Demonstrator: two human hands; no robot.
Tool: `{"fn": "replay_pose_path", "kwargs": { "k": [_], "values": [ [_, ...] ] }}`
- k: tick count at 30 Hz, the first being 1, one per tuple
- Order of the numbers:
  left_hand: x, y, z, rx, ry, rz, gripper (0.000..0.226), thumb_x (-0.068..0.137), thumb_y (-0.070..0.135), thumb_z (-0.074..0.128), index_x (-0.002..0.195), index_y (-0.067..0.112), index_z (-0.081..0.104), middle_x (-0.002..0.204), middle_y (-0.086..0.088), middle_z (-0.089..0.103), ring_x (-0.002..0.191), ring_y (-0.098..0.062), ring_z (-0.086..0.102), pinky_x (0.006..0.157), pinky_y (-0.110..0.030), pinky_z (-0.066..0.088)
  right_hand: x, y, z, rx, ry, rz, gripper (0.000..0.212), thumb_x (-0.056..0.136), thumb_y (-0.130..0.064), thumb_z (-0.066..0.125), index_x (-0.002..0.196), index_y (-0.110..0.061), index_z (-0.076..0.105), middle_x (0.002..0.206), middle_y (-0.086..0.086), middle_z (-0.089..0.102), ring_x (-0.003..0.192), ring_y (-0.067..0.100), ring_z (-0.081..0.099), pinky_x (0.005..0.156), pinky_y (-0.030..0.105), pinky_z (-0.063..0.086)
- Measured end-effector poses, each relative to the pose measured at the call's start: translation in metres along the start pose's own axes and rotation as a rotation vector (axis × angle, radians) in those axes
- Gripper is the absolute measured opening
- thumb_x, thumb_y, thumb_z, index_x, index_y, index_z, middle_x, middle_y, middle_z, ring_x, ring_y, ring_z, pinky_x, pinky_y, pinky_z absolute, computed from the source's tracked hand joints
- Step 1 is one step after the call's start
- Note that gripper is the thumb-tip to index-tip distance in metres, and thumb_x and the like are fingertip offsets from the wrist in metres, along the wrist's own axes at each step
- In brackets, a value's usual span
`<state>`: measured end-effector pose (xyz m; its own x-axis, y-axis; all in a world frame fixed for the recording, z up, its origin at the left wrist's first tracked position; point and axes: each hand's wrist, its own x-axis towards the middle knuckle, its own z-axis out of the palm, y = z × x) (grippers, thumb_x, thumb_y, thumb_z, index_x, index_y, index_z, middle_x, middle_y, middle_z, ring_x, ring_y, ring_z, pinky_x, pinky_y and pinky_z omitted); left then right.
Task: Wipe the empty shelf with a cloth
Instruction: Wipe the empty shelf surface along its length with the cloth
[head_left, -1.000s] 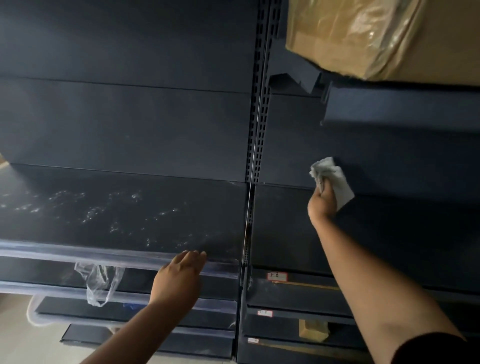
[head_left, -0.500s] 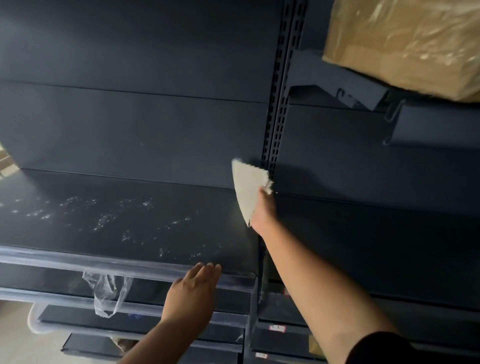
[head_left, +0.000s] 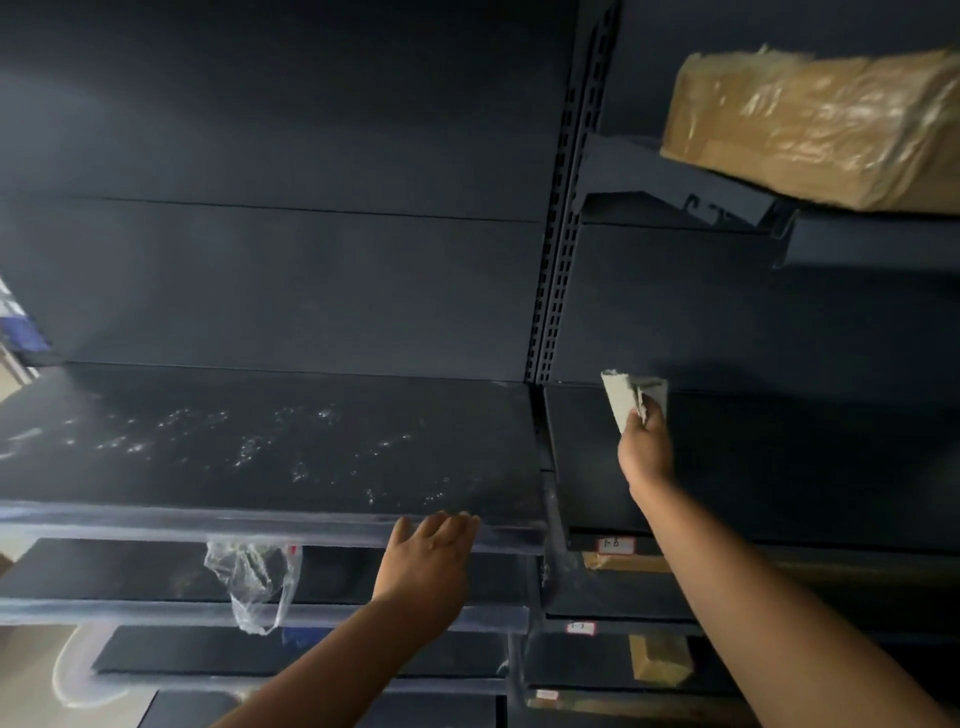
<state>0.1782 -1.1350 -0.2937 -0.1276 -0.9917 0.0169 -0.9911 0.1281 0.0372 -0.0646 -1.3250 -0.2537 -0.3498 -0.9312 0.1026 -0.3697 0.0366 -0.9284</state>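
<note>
The dark grey metal shelf (head_left: 291, 447) has a matt painted finish, dulled with pale dusty smudges, and its front edge carries a clear glossy plastic strip (head_left: 208, 522). The pale crumpled cloth (head_left: 631, 400) looks soft and rough-woven. A thin transparent plastic bag (head_left: 254, 582) hangs crinkled and shiny. The brown cardboard box (head_left: 810, 124) is wrapped in glossy, wrinkled film.

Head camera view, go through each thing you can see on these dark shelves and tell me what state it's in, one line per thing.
Pale grey cloth: bunched, pressed at the back of the right shelf.
Right hand: gripping the cloth.
Left hand: open, flat on the shelf's front edge.
Dark left shelf: bare, speckled with whitish marks.
Dark right shelf: bare.
Brown plastic-wrapped cardboard box: sealed, on the upper shelf.
Clear plastic bag: crumpled, hanging below the left shelf.
</note>
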Motion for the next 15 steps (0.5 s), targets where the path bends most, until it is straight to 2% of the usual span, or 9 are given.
{"fn": "replay_pose_path", "kwargs": {
  "k": [3, 5, 7, 11, 13, 15],
  "values": [
    [-0.015, -0.017, 0.000, 0.034, -0.014, 0.002, 0.072, 0.093, 0.029, 0.043, 0.149, 0.024, -0.002, 0.159, 0.004, 0.005, 0.144, -0.018, 0.004, 0.115, -0.047, 0.007, -0.031, 0.017, 0.013, -0.277, -0.148, 0.046, 0.033, 0.099, -0.026, 0.035, 0.128, -0.021, 0.050, 0.115, 0.016, 0.064, 0.096, 0.034, 0.060, 0.082, 0.035, 0.046],
    [-0.024, -0.035, -0.002, 0.009, 0.004, -0.025, 0.072, 0.093, 0.032, 0.043, 0.149, 0.023, -0.001, 0.159, 0.003, 0.009, 0.143, -0.018, 0.006, 0.115, -0.044, 0.010, -0.056, 0.019, 0.029, -0.536, -0.261, -0.039, 0.033, 0.099, -0.027, 0.034, 0.126, -0.020, 0.052, 0.112, 0.016, 0.064, 0.093, 0.034, 0.060, 0.083, 0.039, 0.048],
    [-0.031, -0.058, -0.006, 0.010, 0.027, -0.058, 0.074, 0.091, 0.037, 0.046, 0.149, 0.022, 0.002, 0.156, 0.001, 0.017, 0.141, -0.021, 0.013, 0.114, -0.043, 0.016, -0.081, 0.012, 0.052, -0.707, -0.340, -0.153, 0.036, 0.099, -0.028, 0.035, 0.130, -0.022, 0.050, 0.117, 0.015, 0.060, 0.102, 0.037, 0.059, 0.087, 0.042, 0.048],
    [-0.043, -0.109, -0.012, 0.011, 0.065, -0.134, 0.068, 0.088, 0.036, 0.048, 0.147, 0.027, 0.017, 0.148, 0.001, 0.031, 0.134, -0.022, 0.026, 0.109, -0.041, 0.025, -0.122, -0.015, 0.105, -0.774, -0.565, -0.199, 0.045, 0.096, -0.023, 0.035, 0.141, -0.027, 0.038, 0.147, 0.007, 0.038, 0.133, 0.035, 0.037, 0.107, 0.048, 0.034],
    [-0.050, -0.126, -0.013, -0.001, 0.066, -0.158, 0.065, 0.087, 0.036, 0.049, 0.146, 0.033, 0.020, 0.145, 0.002, 0.034, 0.132, -0.021, 0.029, 0.108, -0.041, 0.026, -0.140, -0.032, 0.131, -0.789, -0.616, -0.196, 0.048, 0.095, -0.023, 0.033, 0.143, -0.030, 0.034, 0.151, 0.003, 0.032, 0.136, 0.034, 0.032, 0.109, 0.050, 0.031],
    [-0.056, -0.138, -0.015, -0.003, 0.060, -0.168, 0.065, 0.086, 0.035, 0.050, 0.144, 0.036, 0.021, 0.144, 0.002, 0.035, 0.131, -0.021, 0.029, 0.107, -0.041, 0.027, -0.165, -0.053, 0.157, -0.662, -0.655, -0.135, 0.046, 0.096, -0.025, 0.033, 0.140, -0.033, 0.037, 0.145, 0.003, 0.040, 0.131, 0.033, 0.039, 0.106, 0.048, 0.035]
  ]
}}
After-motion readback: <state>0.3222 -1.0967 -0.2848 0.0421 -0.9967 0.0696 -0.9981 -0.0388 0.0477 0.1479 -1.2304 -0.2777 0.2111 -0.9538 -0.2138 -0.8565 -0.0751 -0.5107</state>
